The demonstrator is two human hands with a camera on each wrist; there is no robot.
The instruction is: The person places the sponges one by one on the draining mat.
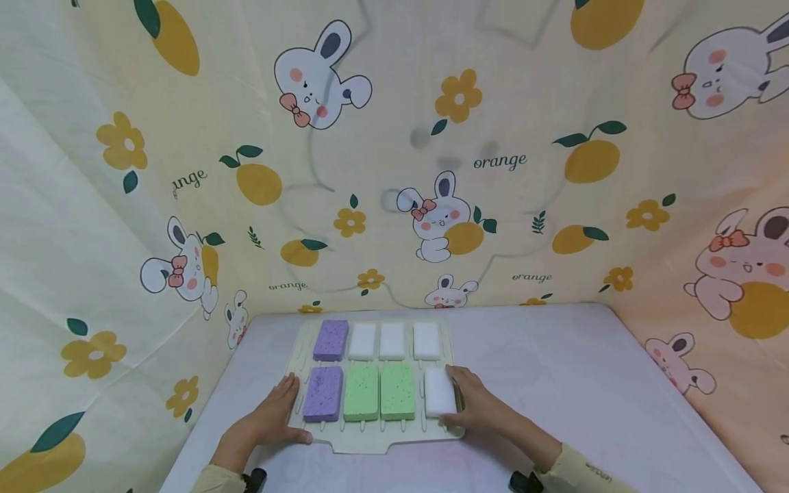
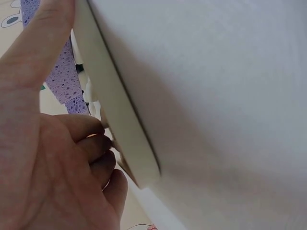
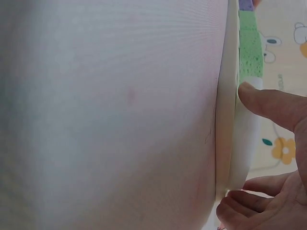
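The left hand [image 1: 271, 418] rests at the 9 o'clock edge of the cream tray [image 1: 376, 441], thumb along the near rim and fingers lying loosely against the side. Nothing is clearly pinched, so it reads as relaxed and touching. The right hand [image 1: 481, 411] sits at the tray's 3 o'clock edge, with its thumb and fingers closing around the white sponge [image 1: 440, 392] in the near row's last slot.

Judging from how things lie, the filling of the tray looks nearly complete. All eight places are occupied: a purple sponge [image 1: 331, 339] and three white ones [image 1: 394, 340] in the far row, another purple sponge [image 1: 323, 393], two green sponges [image 1: 379, 391] and the held white one in the near row. That last white sponge sits slightly askew in its slot, so what seems left is settling it and letting go.

The tray itself lies on the pale surface [image 1: 555, 370], toward 12 o'clock from the person and slightly left of centre, with printed bunny cloth [image 1: 431, 171] hung behind and to both sides.

The head view alone gives the full layout and colours. The left wrist view shows the tray's thick rim side on, with the fingers [image 2: 93, 143] curled against it and purple sponge beyond. The right wrist view shows the thumb [image 3: 268, 103] pressing the white sponge's top and fingers below at the tray's end, a hold the head view leaves partly hidden.
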